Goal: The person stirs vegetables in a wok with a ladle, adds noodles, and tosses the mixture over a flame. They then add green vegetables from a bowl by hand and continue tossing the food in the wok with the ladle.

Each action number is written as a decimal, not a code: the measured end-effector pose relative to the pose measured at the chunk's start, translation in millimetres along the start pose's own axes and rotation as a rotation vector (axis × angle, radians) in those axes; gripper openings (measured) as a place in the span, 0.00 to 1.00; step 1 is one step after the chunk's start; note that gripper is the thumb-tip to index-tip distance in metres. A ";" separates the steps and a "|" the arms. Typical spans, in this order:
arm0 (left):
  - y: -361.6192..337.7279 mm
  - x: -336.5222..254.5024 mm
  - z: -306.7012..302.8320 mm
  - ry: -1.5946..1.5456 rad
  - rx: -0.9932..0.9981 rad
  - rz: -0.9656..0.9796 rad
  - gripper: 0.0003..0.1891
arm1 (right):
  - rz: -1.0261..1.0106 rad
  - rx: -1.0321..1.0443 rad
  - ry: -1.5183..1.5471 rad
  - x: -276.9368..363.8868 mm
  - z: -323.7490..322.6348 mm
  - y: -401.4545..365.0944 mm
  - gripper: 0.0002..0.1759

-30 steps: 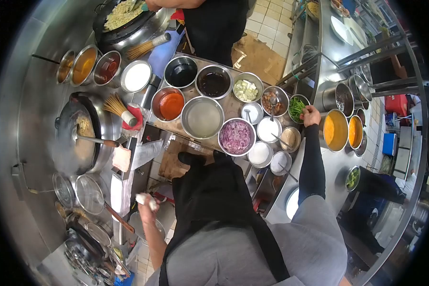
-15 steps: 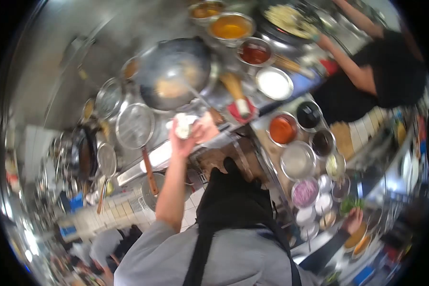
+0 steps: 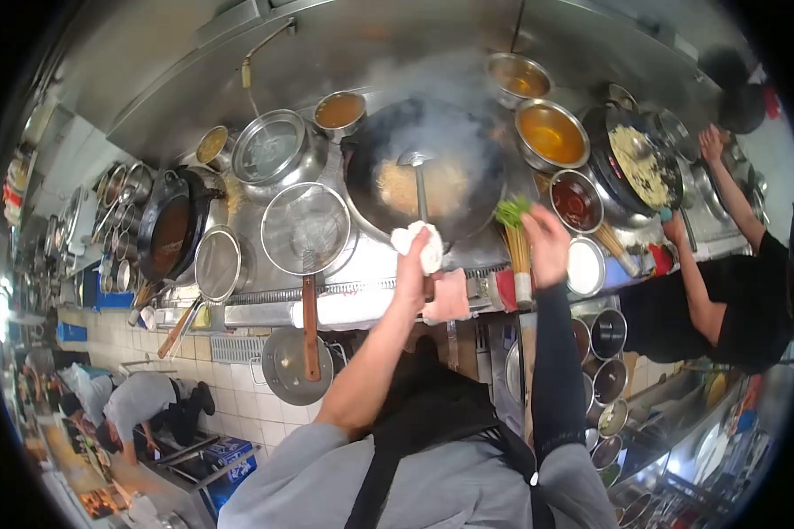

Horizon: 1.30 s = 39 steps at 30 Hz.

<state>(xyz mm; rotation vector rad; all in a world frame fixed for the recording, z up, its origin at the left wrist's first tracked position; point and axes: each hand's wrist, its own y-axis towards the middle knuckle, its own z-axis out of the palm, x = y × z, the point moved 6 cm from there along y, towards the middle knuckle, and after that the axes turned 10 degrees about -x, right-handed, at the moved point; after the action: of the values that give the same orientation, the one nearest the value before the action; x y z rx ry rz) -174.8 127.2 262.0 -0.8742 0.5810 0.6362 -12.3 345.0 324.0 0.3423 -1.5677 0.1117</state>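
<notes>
My left hand (image 3: pixel 410 275) is closed on a white cloth (image 3: pixel 419 246) at the near rim of a steaming black wok (image 3: pixel 369 189). Whether it also grips the wok's rim is hidden. Pale food that looks like noodles (image 3: pixel 428 187) lies in the wok, with a metal wok spatula (image 3: pixel 421 189) resting in it. The spatula's handle runs towards me past the cloth. To the right of the wok, my right hand (image 3: pixel 549 242) pinches a bunch of chopped greens (image 3: pixel 513 211) above a bamboo brush (image 3: pixel 518 256).
A strainer (image 3: pixel 304 229) with a wooden handle sits left of the wok. Bowls of amber liquid (image 3: pixel 551 132), dark red sauce (image 3: pixel 577 201) and white powder or liquid (image 3: pixel 585 267) stand right. A co-worker (image 3: pixel 723 304) works at another wok there. Other people (image 3: pixel 150 401) bend at lower left.
My right hand has come from the ingredient bowls at lower right to beside the wok, now with greens. My left hand keeps the white cloth. The head view has turned.
</notes>
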 end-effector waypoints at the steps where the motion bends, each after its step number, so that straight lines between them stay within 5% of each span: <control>1: 7.0 -14.6 -15.7 0.009 0.002 -0.051 0.15 | -0.253 0.027 -0.147 2.7 34.7 18.3 0.12; 6: 24.3 -69.8 -51.5 -0.344 0.251 -0.259 0.20 | -0.592 -0.122 -0.237 116.6 108.2 63.1 0.10; 9: 21.8 -73.2 -51.1 -0.451 0.244 -0.312 0.21 | -0.306 -0.058 0.203 90.8 132.4 91.3 0.19; 12: 21.8 -61.8 -50.5 -0.420 0.176 -0.276 0.20 | -0.468 0.399 -0.704 -32.3 178.6 96.0 0.38; 15: 29.5 -50.3 -40.8 -0.302 0.180 -0.187 0.20 | -0.486 0.246 -0.650 -15.8 132.2 47.7 0.33; 16: 28.2 -46.9 -34.0 -0.219 0.149 -0.143 0.20 | -0.283 0.280 -0.498 -62.5 121.8 35.3 0.27; 17: 24.9 -44.1 -27.6 -0.131 0.116 -0.103 0.20 | 0.397 0.490 -0.323 -45.7 118.3 -4.6 0.25; 20: -6.2 -31.3 -11.5 0.288 0.335 -0.306 0.21 | 0.807 0.578 0.027 -39.6 120.2 -82.0 0.30; 21: -23.3 -31.8 -9.6 0.432 0.484 -0.350 0.22 | 0.392 0.716 -0.049 -89.3 124.2 -81.0 0.28; 23: -68.4 -45.9 -3.4 0.474 0.683 -0.468 0.23 | -0.004 0.694 -0.498 -108.9 115.3 -87.7 0.25; 26: -84.8 -42.2 -33.8 0.501 0.600 -0.451 0.25 | -0.055 0.452 -0.639 -64.6 94.0 -100.2 0.20; 29: -76.5 -22.0 -77.6 0.353 0.446 -0.396 0.23 | -0.083 0.503 -0.554 -13.0 49.5 -111.4 0.16; 33: -48.5 7.5 -111.1 0.035 0.115 -0.421 0.23 | -0.185 0.587 -0.772 -48.0 49.3 -104.9 0.19; 36: -16.1 25.4 -107.0 -0.085 0.074 -0.469 0.29 | -0.272 0.592 -0.804 -68.7 67.5 -105.9 0.19; 39: 15.2 31.1 -83.3 -0.074 0.048 -0.430 0.32 | -0.270 0.712 -0.851 -37.3 16.7 -92.4 0.16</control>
<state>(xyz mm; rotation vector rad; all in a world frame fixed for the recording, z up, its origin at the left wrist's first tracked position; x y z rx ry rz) -181.4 73.4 189.9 -0.8911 0.3240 0.2614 -2.3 258.1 273.5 1.2827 -2.2633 0.3476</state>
